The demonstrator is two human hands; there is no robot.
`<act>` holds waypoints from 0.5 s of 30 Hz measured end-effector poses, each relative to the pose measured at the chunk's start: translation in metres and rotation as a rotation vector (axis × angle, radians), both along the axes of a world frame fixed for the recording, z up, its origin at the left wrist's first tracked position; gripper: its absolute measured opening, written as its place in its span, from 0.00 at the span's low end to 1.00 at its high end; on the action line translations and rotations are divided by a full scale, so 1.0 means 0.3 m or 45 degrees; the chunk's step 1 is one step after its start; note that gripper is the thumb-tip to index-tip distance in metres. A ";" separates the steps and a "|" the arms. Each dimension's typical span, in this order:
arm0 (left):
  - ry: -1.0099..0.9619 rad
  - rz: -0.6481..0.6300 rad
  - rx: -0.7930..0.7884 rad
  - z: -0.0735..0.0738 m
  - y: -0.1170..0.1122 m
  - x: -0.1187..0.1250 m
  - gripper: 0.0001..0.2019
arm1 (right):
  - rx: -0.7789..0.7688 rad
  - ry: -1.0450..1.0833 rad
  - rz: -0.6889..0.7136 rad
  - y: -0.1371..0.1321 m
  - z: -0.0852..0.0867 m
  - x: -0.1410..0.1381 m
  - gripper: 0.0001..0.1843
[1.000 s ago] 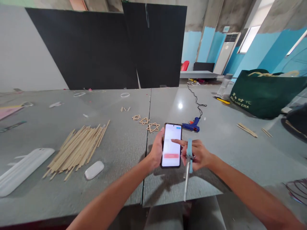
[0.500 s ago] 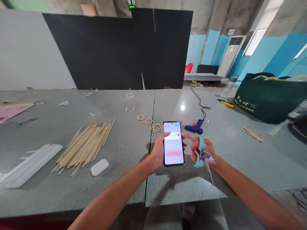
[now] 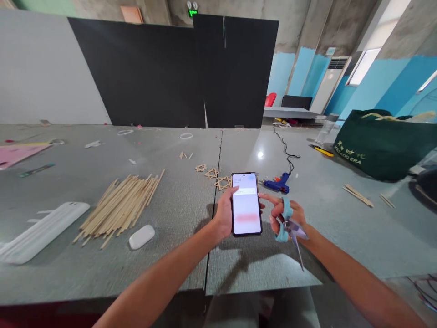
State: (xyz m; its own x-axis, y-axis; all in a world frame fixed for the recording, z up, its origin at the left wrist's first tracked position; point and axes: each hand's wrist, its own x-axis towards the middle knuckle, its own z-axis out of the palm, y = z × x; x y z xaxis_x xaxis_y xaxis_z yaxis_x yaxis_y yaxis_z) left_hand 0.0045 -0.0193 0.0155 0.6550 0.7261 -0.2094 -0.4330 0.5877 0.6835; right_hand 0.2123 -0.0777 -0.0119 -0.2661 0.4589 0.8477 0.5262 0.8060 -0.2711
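Fingers (image 3: 229,196) of the left hand (image 3: 224,216) clasp the phone (image 3: 246,207) over the table (image 3: 337,230); the right hand (image 3: 297,213) holds scissors (image 3: 289,224) by their loops. The phone looks light, stiff, slippery: best held by its edges.

stick pile (image 3: 119,207) — left of phone (image 3: 246,205) | glue gun (image 3: 280,183) — behind scissors (image 3: 296,229)

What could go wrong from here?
The scissors hang from the right hand, blades spread backward, and might nick skin. The phone rests mainly in the left hand, so a fumble could drop it. The blue glue gun lies close beyond the phone; if hot, touching it could burn.
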 end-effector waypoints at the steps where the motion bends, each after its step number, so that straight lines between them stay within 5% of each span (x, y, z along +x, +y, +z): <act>1: 0.032 -0.013 -0.013 -0.003 0.001 0.000 0.26 | 0.012 0.013 0.017 0.000 0.000 0.000 0.13; 15: 0.009 0.018 -0.038 -0.004 0.007 0.000 0.25 | 0.028 -0.003 0.032 0.004 0.004 -0.005 0.11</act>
State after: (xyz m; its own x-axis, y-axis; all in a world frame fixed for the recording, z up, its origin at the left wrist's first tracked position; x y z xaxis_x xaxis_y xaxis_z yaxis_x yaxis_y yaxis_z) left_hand 0.0045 -0.0172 0.0141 0.6433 0.7285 -0.2356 -0.4362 0.6016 0.6691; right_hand 0.2109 -0.0765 -0.0107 -0.2795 0.4336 0.8567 0.5065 0.8246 -0.2521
